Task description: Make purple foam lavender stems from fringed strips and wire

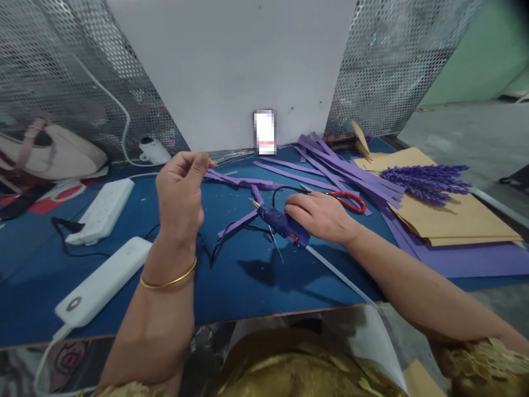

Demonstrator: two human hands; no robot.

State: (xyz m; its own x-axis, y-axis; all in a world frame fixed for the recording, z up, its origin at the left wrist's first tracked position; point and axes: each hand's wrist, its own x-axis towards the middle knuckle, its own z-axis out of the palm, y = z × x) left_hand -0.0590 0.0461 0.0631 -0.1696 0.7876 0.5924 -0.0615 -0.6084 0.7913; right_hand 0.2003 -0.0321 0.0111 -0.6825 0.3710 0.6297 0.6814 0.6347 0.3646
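My right hand [320, 216] is closed around a dark blue glue gun [278, 220], its metal nozzle pointing up and left. A long translucent glue stick [339, 271] runs out of the gun's back end. My left hand [181, 184] is raised over the table, thumb and fingers pinched together. What lies in that pinch is too small to make out. Just right of it, a crinkled purple paper strip [239, 181] stretches across the table. Another purple strip [237, 223] lies beneath the nozzle. Red-handled scissors [351, 202] rest beyond my right hand.
Purple strips [330, 165] pile up at the back right, beside purple flower stems [425, 182] on brown paper [463, 220]. A phone [265, 132] leans against the white panel. White power strips [103, 282] and cables occupy the left. Thin wires [235, 157] lie along the back.
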